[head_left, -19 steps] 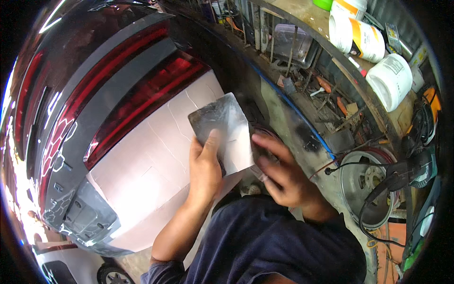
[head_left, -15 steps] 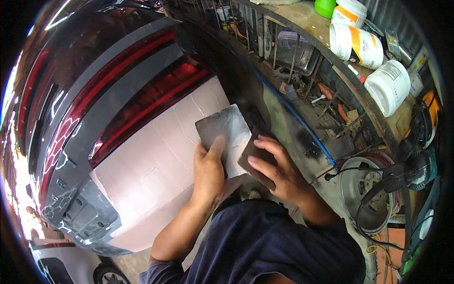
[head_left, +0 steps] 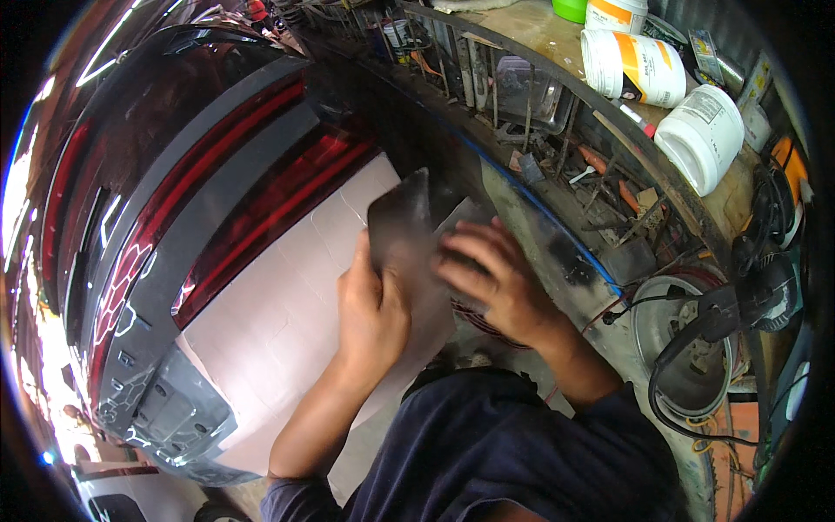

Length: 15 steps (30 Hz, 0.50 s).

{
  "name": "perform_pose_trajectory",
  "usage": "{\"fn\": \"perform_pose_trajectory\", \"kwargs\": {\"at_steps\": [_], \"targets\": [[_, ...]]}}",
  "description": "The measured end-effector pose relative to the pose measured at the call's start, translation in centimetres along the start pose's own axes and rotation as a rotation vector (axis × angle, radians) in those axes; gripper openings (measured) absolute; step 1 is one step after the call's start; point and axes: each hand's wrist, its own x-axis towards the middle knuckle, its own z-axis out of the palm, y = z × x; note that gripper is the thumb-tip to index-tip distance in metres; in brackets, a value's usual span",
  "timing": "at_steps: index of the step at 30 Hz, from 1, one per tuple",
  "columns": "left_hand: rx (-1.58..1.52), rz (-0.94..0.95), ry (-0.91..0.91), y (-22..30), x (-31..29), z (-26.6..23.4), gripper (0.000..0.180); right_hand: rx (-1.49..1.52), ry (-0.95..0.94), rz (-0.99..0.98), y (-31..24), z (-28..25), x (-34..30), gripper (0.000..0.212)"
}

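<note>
My left hand grips a thin, dark grey rectangular sheet by its lower edge, thumb on the near face. The sheet is tilted upright in front of the primer-coated panel. To the right, my right hand holds a second dark flat piece between fingers and thumb; motion smears its fingertips. Both pieces are close together, and I cannot tell whether they touch. Behind my left hand spreads the pale pinkish panel of a dark car, with thin lines across it. A red tail light borders that panel.
A workbench at the upper right bears several white tubs. Beneath it lie scraps and tools. A blue hose runs along the floor. A wheel rim and a corded power tool are at the right.
The left sheet has turned, its pale shiny face now dark and narrower. My right hand has shifted slightly, its fingers blurred over its piece. The whole view has shifted a little.
</note>
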Motion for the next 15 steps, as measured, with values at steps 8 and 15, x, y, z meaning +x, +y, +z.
{"fn": "perform_pose_trajectory", "kwargs": {"at_steps": [8, 15], "targets": [[-0.086, 0.240, 0.436, 2.1, 4.1, -3.5, 0.032, 0.130, -0.166, -0.051, 1.0, 3.8, -3.2, 0.052], [0.297, 0.503, 0.735, 1.1, 11.4, -21.6, 0.047, 0.113, 0.092, -0.090, 5.3, 5.5, 2.9, 0.065]]}}
